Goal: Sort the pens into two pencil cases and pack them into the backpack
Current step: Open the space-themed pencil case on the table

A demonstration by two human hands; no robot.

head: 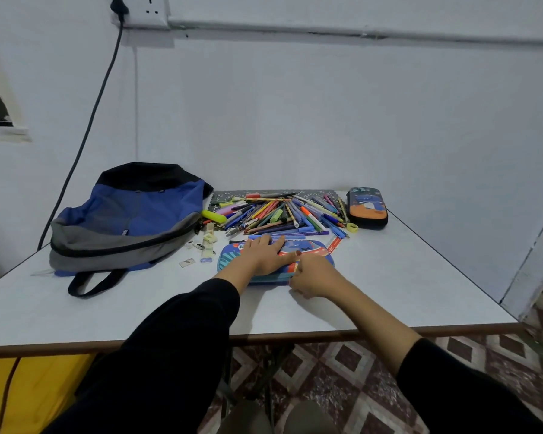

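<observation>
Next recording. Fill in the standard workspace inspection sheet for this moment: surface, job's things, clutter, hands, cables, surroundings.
Surface: white table with a brown edge.
Job's things: loose pile of pens at the far middle; blue pencil case in front of it; black-and-orange pencil case at the far right, looks closed; backpack lying at the left.
Clutter: ruler and small bits between backpack and blue case; patterned mat under the pile.
Hands: left hand flat on the blue case; right hand curled at its near right edge, grip unclear.
Cables: black cable hanging from the wall socket.
Surroundings: white wall, patterned floor tiles.
</observation>
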